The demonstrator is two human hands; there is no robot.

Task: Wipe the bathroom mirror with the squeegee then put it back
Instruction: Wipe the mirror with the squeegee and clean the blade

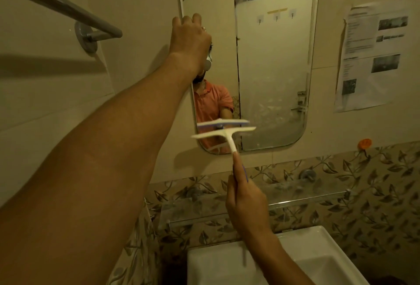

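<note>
— From where is the scene viewed?
— A single wide-angle view is taken from the person's head. It is faced forward at the wall, and the mirror (272, 68) is seen from close by, in the upper middle.
— What is taken in lower down?
— The sink (329, 246) is cut by the bottom edge. The left hand (191, 39) is framed at the mirror's left edge, and the right hand (246, 205), with the squeegee (223, 133), near the mirror's bottom edge.
</note>
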